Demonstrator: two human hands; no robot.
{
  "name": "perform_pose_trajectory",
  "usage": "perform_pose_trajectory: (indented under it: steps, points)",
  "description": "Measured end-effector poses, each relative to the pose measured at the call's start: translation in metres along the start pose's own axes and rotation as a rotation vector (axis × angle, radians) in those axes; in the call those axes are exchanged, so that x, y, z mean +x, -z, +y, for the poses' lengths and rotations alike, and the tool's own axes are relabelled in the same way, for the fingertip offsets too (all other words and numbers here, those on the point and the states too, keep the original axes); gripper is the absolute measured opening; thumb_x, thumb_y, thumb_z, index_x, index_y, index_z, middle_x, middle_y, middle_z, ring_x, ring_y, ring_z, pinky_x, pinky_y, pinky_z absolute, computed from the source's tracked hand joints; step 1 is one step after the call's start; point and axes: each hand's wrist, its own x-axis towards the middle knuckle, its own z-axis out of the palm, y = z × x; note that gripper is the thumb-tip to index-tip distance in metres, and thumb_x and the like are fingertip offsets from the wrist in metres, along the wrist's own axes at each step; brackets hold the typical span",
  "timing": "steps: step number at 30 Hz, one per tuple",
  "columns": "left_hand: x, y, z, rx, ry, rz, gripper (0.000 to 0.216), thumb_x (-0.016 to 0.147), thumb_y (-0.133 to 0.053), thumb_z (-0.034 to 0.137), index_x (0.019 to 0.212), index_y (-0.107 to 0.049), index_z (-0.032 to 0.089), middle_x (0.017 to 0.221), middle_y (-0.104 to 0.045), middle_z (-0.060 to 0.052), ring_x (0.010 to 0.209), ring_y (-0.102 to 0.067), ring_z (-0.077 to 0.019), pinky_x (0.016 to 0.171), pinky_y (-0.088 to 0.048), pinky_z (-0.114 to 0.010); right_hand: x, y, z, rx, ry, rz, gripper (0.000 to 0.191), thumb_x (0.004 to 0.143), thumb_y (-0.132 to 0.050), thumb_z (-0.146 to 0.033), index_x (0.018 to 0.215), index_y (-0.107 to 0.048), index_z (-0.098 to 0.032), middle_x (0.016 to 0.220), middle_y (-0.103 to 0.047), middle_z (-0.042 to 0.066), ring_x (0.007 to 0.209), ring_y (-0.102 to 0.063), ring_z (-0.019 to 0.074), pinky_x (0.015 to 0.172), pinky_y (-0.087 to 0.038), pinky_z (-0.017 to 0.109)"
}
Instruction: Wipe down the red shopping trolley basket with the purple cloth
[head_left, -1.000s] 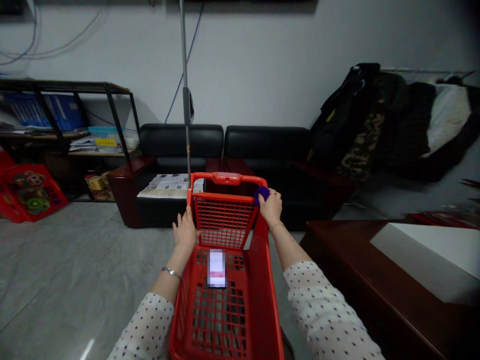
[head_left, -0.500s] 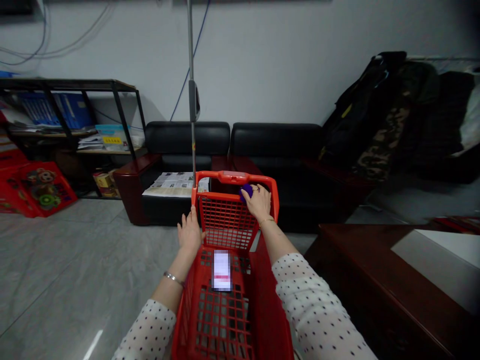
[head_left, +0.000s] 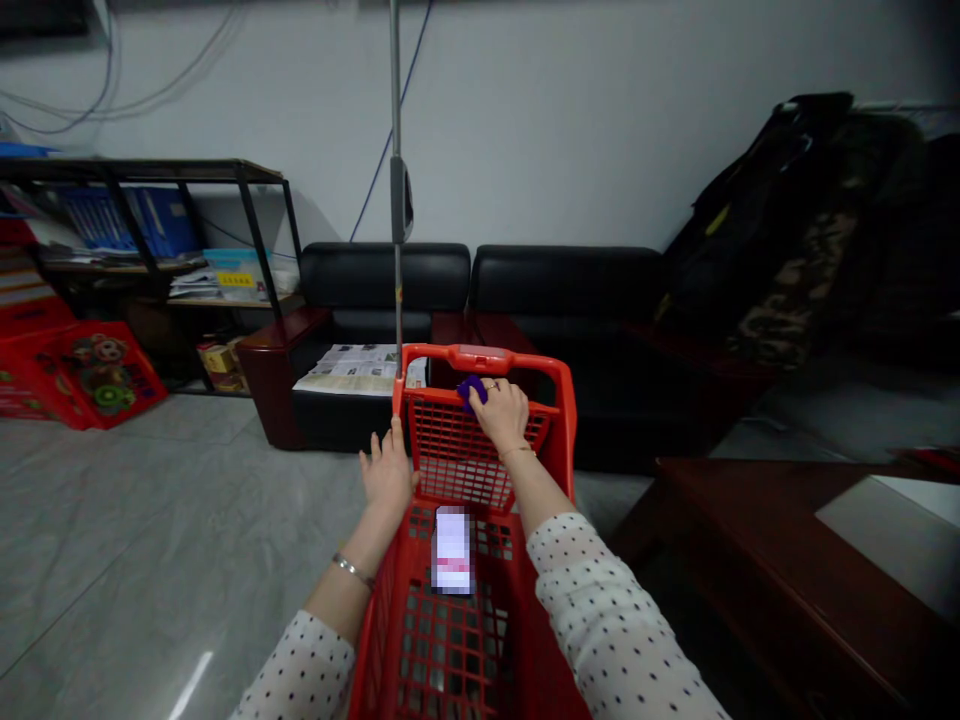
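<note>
A red plastic shopping cart (head_left: 559,385) stands in front of me, its basket open toward me. My right hand (head_left: 506,412) is closed on a bunched purple cloth (head_left: 472,392) and presses it to the top bar of the cart's far grid panel, just below the handle (head_left: 480,357). My left hand (head_left: 388,470) rests at the cart's left upper edge, fingers stretched and apart, with the thumb on the basket side. A phone (head_left: 453,550) with a lit, blurred screen lies on the basket's grid floor.
A grey pole (head_left: 397,110) rises from the cart's left corner. Behind stand black sofas (head_left: 566,280) with newspapers (head_left: 349,370) on one seat. A shelf (head_left: 244,175) and red boxes (head_left: 112,375) are left; a dark wooden table (head_left: 742,500) and hanging clothes (head_left: 787,220) are right.
My right hand has slid left along the panel's top bar with the purple cloth. My left hand keeps its place on the cart's edge. The whole view has shifted slightly.
</note>
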Motion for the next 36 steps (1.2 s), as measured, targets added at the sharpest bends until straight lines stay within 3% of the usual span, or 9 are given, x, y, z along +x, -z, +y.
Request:
perform_pose_trajectory:
  steps: [5, 9, 12, 15, 21, 24, 30, 33, 36]
  points:
    - [0.000, -0.003, 0.004, -0.033, -0.050, -0.007, 0.106, 0.077, -0.078, 0.027, 0.158, -0.011, 0.017, 0.154, -0.040, -0.018, 0.145, -0.032, -0.0343, 0.114, -0.035, -0.052, -0.001, 0.000, -0.008, -0.023, -0.199, 0.089, 0.042, 0.095, -0.044, -0.046, 0.100, -0.072, -0.016, 0.095, -0.065, 0.013, 0.091, -0.050, 0.0250, 0.090, -0.030, 0.039]
    - [-0.002, -0.001, 0.009, -0.016, -0.050, -0.023, 0.105, 0.076, -0.079, 0.026, 0.158, -0.013, 0.016, 0.154, -0.040, -0.019, 0.145, -0.032, -0.0334, 0.115, -0.035, -0.051, 0.002, -0.009, -0.063, 0.018, -0.021, 0.002, 0.045, 0.096, -0.041, -0.052, 0.112, -0.069, -0.021, 0.101, -0.065, 0.011, 0.091, -0.049, 0.0233, 0.088, -0.030, 0.038]
    - [-0.005, -0.001, 0.012, 0.007, -0.028, -0.001, 0.104, 0.077, -0.078, 0.027, 0.158, -0.013, 0.019, 0.154, -0.041, -0.018, 0.145, -0.031, -0.0339, 0.114, -0.034, -0.056, 0.000, -0.012, -0.080, 0.013, 0.078, -0.035, 0.040, 0.096, -0.043, -0.049, 0.121, -0.065, -0.025, 0.107, -0.063, 0.010, 0.095, -0.048, 0.0228, 0.087, -0.029, 0.037]
    - [-0.006, -0.002, 0.014, 0.011, -0.006, 0.017, 0.103, 0.078, -0.077, 0.028, 0.158, -0.012, 0.024, 0.154, -0.041, -0.015, 0.145, -0.031, -0.0354, 0.112, -0.034, -0.061, -0.004, -0.006, -0.054, 0.008, 0.078, -0.038, 0.037, 0.096, -0.043, -0.044, 0.121, -0.064, -0.026, 0.108, -0.063, 0.010, 0.097, -0.048, 0.0229, 0.085, -0.030, 0.036]
    - [-0.005, -0.001, 0.016, -0.023, -0.055, -0.009, 0.105, 0.079, -0.076, 0.025, 0.158, -0.008, 0.026, 0.156, -0.039, -0.014, 0.146, -0.029, -0.0356, 0.113, -0.033, -0.061, -0.013, 0.010, 0.020, -0.048, -0.194, 0.079, 0.036, 0.091, -0.045, -0.037, 0.105, -0.071, -0.017, 0.097, -0.063, 0.013, 0.092, -0.048, 0.0265, 0.086, -0.033, 0.040]
    - [-0.005, -0.002, 0.016, -0.037, -0.077, -0.013, 0.106, 0.079, -0.076, 0.025, 0.159, -0.006, 0.024, 0.156, -0.039, -0.016, 0.146, -0.030, -0.0343, 0.114, -0.033, -0.058, -0.013, 0.007, 0.004, -0.062, -0.215, 0.124, 0.038, 0.090, -0.046, -0.039, 0.110, -0.069, -0.016, 0.101, -0.063, 0.015, 0.095, -0.048, 0.0282, 0.092, -0.031, 0.044]
    - [-0.004, -0.006, 0.014, -0.020, -0.056, 0.003, 0.107, 0.078, -0.077, 0.027, 0.159, -0.006, 0.022, 0.154, -0.042, -0.017, 0.145, -0.031, -0.0339, 0.114, -0.034, -0.056, -0.006, -0.009, -0.070, -0.033, -0.012, 0.030, 0.049, 0.092, -0.046, -0.055, 0.122, -0.062, -0.020, 0.111, -0.061, 0.014, 0.100, -0.046, 0.0276, 0.097, -0.028, 0.045]
    - [-0.005, -0.004, 0.013, -0.016, -0.022, -0.006, 0.107, 0.079, -0.076, 0.028, 0.158, -0.004, 0.023, 0.155, -0.039, -0.017, 0.146, -0.028, -0.0353, 0.113, -0.032, -0.062, -0.005, -0.007, -0.064, -0.030, 0.046, -0.011, 0.043, 0.095, -0.044, -0.050, 0.121, -0.062, -0.022, 0.110, -0.062, 0.012, 0.098, -0.047, 0.0254, 0.092, -0.030, 0.041]
    - [-0.006, 0.000, 0.014, -0.011, 0.000, -0.016, 0.106, 0.080, -0.074, 0.030, 0.158, -0.002, 0.028, 0.156, -0.037, -0.016, 0.147, -0.026, -0.0368, 0.110, -0.031, -0.068, -0.007, 0.003, -0.024, -0.053, 0.023, -0.019, 0.040, 0.095, -0.044, -0.046, 0.118, -0.064, -0.021, 0.106, -0.063, 0.012, 0.094, -0.048, 0.0244, 0.089, -0.031, 0.038]
